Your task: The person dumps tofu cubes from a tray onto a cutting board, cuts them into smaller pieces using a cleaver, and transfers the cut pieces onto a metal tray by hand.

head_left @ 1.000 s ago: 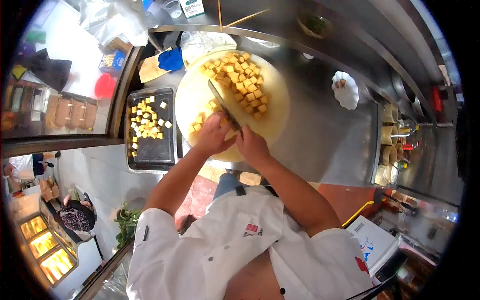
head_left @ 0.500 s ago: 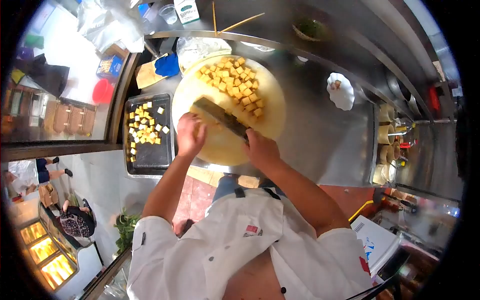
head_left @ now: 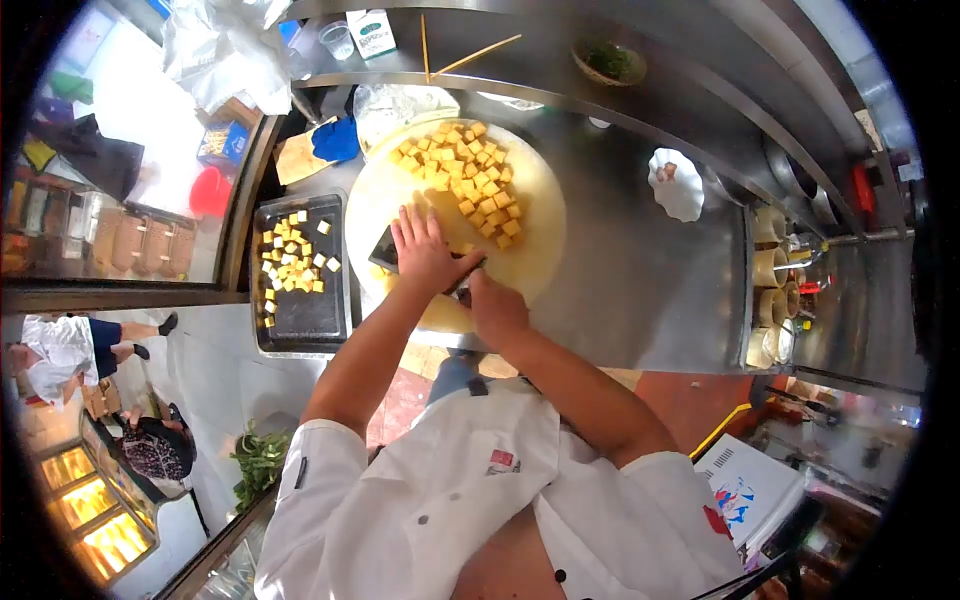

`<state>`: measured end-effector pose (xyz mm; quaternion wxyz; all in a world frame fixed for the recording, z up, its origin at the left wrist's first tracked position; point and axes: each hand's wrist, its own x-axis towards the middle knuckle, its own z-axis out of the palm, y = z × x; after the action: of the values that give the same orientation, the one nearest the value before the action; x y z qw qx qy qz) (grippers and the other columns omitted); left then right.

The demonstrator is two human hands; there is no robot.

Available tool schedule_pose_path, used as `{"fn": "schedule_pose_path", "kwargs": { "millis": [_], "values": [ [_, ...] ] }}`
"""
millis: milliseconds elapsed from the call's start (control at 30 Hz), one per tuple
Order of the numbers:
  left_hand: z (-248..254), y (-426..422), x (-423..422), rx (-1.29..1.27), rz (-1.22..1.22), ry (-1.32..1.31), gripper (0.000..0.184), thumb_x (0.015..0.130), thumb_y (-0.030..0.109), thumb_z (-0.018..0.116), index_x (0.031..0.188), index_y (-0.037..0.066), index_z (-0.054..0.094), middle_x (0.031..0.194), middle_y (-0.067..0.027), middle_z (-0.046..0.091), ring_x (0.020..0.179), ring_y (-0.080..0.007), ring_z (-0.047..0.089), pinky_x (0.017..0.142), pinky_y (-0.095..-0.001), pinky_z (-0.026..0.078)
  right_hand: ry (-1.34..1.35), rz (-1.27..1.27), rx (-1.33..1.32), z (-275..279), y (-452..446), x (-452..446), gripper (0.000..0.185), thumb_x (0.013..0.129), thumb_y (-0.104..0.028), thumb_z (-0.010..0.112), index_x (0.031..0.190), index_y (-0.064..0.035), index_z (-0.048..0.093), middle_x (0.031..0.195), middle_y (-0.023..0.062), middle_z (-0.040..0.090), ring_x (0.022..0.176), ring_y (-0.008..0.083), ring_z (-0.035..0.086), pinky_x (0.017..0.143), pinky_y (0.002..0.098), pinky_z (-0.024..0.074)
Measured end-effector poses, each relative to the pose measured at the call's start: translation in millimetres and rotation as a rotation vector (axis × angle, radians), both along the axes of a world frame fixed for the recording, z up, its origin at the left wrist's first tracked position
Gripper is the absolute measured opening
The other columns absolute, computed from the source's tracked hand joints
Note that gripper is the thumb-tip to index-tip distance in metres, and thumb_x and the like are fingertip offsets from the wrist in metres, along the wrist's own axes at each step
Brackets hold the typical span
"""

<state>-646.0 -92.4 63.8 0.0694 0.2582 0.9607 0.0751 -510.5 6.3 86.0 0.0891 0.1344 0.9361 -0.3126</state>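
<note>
A round, pale cutting board (head_left: 545,205) lies on the steel counter with a pile of yellow food cubes (head_left: 465,165) along its far side. My right hand (head_left: 497,308) is closed around the handle of a cleaver (head_left: 384,250) near the board's front edge. The blade lies low over the board, partly hidden by my left hand (head_left: 425,252). That hand is open, its fingers stretched out across the blade, its thumb pointing towards my right hand. Whatever lies under the blade is hidden.
Left of the board, a black tray (head_left: 305,325) holds loose yellow-and-white cubes (head_left: 292,262). A white dish (head_left: 677,190) with small pieces stands on the right of the counter. Chopsticks (head_left: 475,56) and a bowl of greens (head_left: 610,62) sit on the shelf behind.
My left hand has moved right and away from me, from beside the blade onto it, fingers now spread. The cleaver has come nearer me and left with my right hand.
</note>
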Motion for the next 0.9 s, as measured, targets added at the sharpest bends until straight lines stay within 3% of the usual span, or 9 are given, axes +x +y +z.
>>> {"fn": "schedule_pose_path", "kwargs": {
  "millis": [200, 400, 600, 667, 733, 800, 833, 867, 900],
  "values": [
    [-7, -12, -23, 0.016, -0.099, 0.04, 0.128, 0.075, 0.081, 0.067, 0.158, -0.006, 0.024, 0.164, -0.0269, 0.023, 0.157, -0.0424, 0.01, 0.127, -0.0545, 0.006, -0.015, -0.052, 0.043, -18, 7, 29, 0.038, 0.087, -0.031, 0.076, 0.105, -0.0052, 0.054, 0.094, 0.0175, 0.072, 0.089, 0.0401, 0.069, 0.077, 0.052, 0.0538],
    [-30, -44, -53, 0.148, -0.12, 0.043, 0.124, 0.076, 0.081, 0.067, 0.156, -0.006, 0.029, 0.161, -0.0297, 0.028, 0.155, -0.0424, 0.016, 0.126, -0.053, 0.011, -0.055, -0.09, 0.055, -19, 50, 109, 0.042, 0.086, -0.037, 0.078, 0.106, -0.0077, 0.055, 0.094, 0.0162, 0.072, 0.086, 0.0391, 0.069, 0.076, 0.0492, 0.0545],
    [-52, -83, -40, 0.416, -0.05, 0.127, 0.085, 0.089, 0.045, 0.075, 0.144, -0.009, 0.04, 0.148, -0.0334, 0.042, 0.134, -0.0498, 0.046, 0.113, -0.0497, 0.041, -0.056, -0.303, -0.025, 8, 80, 172, 0.043, 0.089, -0.035, 0.077, 0.113, -0.0057, 0.056, 0.095, 0.0154, 0.073, 0.086, 0.0348, 0.073, 0.076, 0.0458, 0.0569],
    [-46, -60, -19, 0.477, -0.051, 0.022, 0.084, 0.088, 0.043, 0.075, 0.148, -0.004, 0.039, 0.15, -0.0329, 0.041, 0.139, -0.0499, 0.041, 0.116, -0.0504, 0.038, 0.014, -0.363, -0.064, 4, 81, 184, 0.041, 0.09, -0.034, 0.076, 0.113, -0.0054, 0.057, 0.092, 0.0156, 0.073, 0.084, 0.0341, 0.073, 0.075, 0.0441, 0.0576],
    [-46, -36, -8, 0.514, -0.047, -0.034, 0.084, 0.088, 0.042, 0.074, 0.15, -0.002, 0.039, 0.15, -0.0327, 0.04, 0.141, -0.0499, 0.038, 0.117, -0.0508, 0.036, 0.101, -0.436, -0.287, -3, 83, 191, 0.033, 0.094, -0.031, 0.072, 0.109, -0.0041, 0.06, 0.086, 0.0161, 0.071, 0.079, 0.0307, 0.072, 0.073, 0.0406, 0.0576],
    [-47, -14, -12, 0.347, 0.031, 0.051, 0.09, 0.086, 0.047, 0.076, 0.153, 0.001, 0.037, 0.152, -0.0321, 0.039, 0.145, -0.0489, 0.032, 0.12, -0.0526, 0.032, 0.063, -0.428, -0.333, -4, 87, 192, 0.03, 0.097, -0.031, 0.069, 0.106, -0.0034, 0.062, 0.083, 0.0134, 0.069, 0.074, 0.0259, 0.069, 0.069, 0.0385, 0.0562],
    [-52, -8, -14, 0.359, 0.047, 0.081, 0.086, 0.082, 0.052, 0.078, 0.146, 0.003, 0.049, 0.152, -0.028, 0.042, 0.146, -0.0488, 0.03, 0.12, -0.0533, 0.03, 0.03, -0.425, -0.381, -4, 89, 191, 0.029, 0.099, -0.031, 0.067, 0.103, -0.0027, 0.063, 0.079, 0.0108, 0.068, 0.069, 0.0212, 0.066, 0.066, 0.0363, 0.0548],
    [-55, -4, -13, 0.363, 0.051, 0.08, 0.086, 0.082, 0.052, 0.078, 0.146, 0.003, 0.049, 0.152, -0.028, 0.042, 0.146, -0.0488, 0.03, 0.12, -0.0533, 0.03, 0.028, -0.421, -0.376, -5, 90, 191, 0.029, 0.099, -0.031, 0.067, 0.103, -0.0027, 0.063, 0.079, 0.0108, 0.068, 0.069, 0.0212, 0.066, 0.066, 0.0363, 0.0548],
    [-51, -1, -12, 0.374, -0.008, 0.034, 0.078, 0.081, 0.053, 0.079, 0.139, 0.006, 0.056, 0.149, -0.0254, 0.045, 0.144, -0.0483, 0.032, 0.119, -0.0525, 0.032, -0.054, -0.503, -0.573, -7, 89, 190, 0.025, 0.101, -0.027, 0.065, 0.099, -0.0028, 0.061, 0.075, 0.0072, 0.063, 0.064, 0.0161, 0.061, 0.06, 0.0326, 0.0506]
  ]
}}
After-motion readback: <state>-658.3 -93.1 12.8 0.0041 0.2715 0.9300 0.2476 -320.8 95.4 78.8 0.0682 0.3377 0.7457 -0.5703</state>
